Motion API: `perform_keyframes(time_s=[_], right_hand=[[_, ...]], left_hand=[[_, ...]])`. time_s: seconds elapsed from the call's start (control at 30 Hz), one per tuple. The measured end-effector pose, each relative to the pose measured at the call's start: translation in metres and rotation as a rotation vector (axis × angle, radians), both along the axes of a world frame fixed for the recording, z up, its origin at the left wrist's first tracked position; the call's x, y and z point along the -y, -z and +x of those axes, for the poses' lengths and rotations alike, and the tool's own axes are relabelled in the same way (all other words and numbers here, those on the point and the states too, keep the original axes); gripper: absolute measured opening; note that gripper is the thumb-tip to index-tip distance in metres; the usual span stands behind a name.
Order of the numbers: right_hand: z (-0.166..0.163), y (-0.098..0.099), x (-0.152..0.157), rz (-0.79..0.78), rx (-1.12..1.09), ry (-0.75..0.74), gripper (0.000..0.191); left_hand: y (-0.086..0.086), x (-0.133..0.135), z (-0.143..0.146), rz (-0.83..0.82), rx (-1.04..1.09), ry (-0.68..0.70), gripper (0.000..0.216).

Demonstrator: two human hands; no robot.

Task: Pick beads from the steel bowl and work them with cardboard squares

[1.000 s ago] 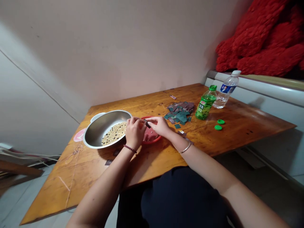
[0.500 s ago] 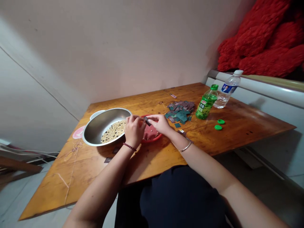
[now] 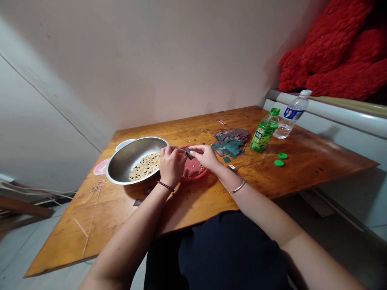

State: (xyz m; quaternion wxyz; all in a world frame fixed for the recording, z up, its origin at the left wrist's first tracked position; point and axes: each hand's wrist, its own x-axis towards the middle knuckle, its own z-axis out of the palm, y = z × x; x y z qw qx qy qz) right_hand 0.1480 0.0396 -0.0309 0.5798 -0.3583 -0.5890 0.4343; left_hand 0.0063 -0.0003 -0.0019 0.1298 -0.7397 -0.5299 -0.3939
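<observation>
Over a shallow red dish (image 3: 196, 172) with several small beads in it, my two hands meet at a small dark flat piece (image 3: 189, 153). My right hand (image 3: 206, 157) pinches it between thumb and fingers. From the other side my left hand (image 3: 171, 164) has its fingertips closed at the piece's left edge; part of that grip is hidden behind the fingers. Left of the dish stands a steel bowl (image 3: 121, 163), tilted, with pale beads and some dark ones (image 3: 145, 166) in it. A heap of dark green and brownish square pieces (image 3: 231, 141) lies beyond my right hand.
A green-labelled bottle (image 3: 263, 133) and a clear water bottle (image 3: 289, 119) stand at the right, near two green caps (image 3: 280, 159). Loose string (image 3: 90, 209) lies on the wooden table (image 3: 187, 213) at left. A wall (image 3: 181, 72) rises behind it.
My hands stay in nearly the same place. The dark piece has turned slightly and shows more of its face between my fingers. The whole view has shifted a little.
</observation>
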Motion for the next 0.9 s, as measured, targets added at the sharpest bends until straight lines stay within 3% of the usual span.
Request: perform_keyframes(time_s=[0.43, 0.57, 0.7, 0.9], right_hand=[[0.0003, 0.0011, 0.0016, 0.048, 0.078, 0.005, 0.021], [0.0005, -0.0016, 0.0041, 0.056, 0.084, -0.021, 0.021], [0.0007, -0.0021, 0.0049, 0.033, 0.072, -0.012, 0.021], [0.0016, -0.0043, 0.0039, 0.013, 0.017, -0.077, 0.022]], left_hand=[[-0.0010, 0.0004, 0.0002, 0.003, -0.022, 0.030, 0.017], [-0.0024, -0.0001, -0.0013, 0.007, 0.025, -0.031, 0.020], [-0.0009, 0.0007, 0.0006, -0.016, 0.017, 0.034, 0.016], [-0.0073, -0.0038, -0.0038, -0.081, 0.238, 0.026, 0.019]])
